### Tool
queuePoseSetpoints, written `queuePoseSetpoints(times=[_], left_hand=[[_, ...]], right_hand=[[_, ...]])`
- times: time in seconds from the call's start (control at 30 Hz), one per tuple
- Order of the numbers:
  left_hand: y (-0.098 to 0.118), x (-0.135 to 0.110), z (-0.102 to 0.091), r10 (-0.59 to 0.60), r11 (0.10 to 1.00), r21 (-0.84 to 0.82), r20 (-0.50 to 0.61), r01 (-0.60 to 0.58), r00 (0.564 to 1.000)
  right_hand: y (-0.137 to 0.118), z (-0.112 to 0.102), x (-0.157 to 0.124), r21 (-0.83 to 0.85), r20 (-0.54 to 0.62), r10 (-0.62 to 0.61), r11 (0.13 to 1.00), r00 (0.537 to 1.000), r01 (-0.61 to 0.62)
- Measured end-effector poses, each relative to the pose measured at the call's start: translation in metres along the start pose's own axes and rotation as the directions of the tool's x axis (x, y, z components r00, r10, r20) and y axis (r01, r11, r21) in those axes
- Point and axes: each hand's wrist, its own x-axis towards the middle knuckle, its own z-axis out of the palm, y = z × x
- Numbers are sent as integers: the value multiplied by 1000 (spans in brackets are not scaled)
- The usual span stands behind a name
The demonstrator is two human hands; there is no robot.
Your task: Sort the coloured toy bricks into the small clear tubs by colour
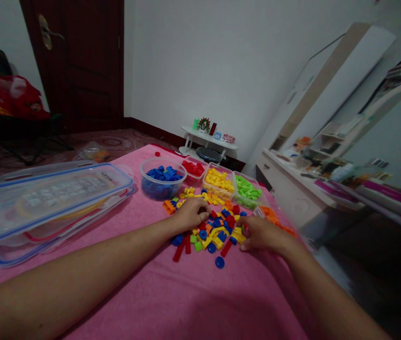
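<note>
many blocks (217, 232) on cloth (172, 297); left hand (190, 214) at left side, right hand (262, 233) at right; fingers curled, can't tell if grasping; tubs (147, 187) behind.

Blocks (218, 231) smooth plast., tub (145, 185) glossy plast., tbl cloth (144, 288) matt fab.

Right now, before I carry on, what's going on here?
A person has both bare hands at a pile of mixed toy bricks on a pink cloth. The left hand is over its left side, the right hand at its right edge; whether either grips a brick is unclear. Behind the pile, blue bricks fill a round tub, with red, yellow and green bricks in other tubs. Clear lids lie stacked at left.
</note>
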Motion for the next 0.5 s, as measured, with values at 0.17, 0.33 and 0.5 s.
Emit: queuePoseSetpoints(times=[0.17,0.33,0.5], left_hand=[[-9,3,4,-47,989,-140,-39,41,998],[-18,7,4,-110,963,-264,-202,54,973],[-19,6,1,-121,944,-329,-228,40,966]], right_hand=[[-19,19,14,61,-159,-119,990,980,130],[-53,13,45,147,-267,-177,964,947,221],[-79,10,60,157,-319,-164,962,934,222]])
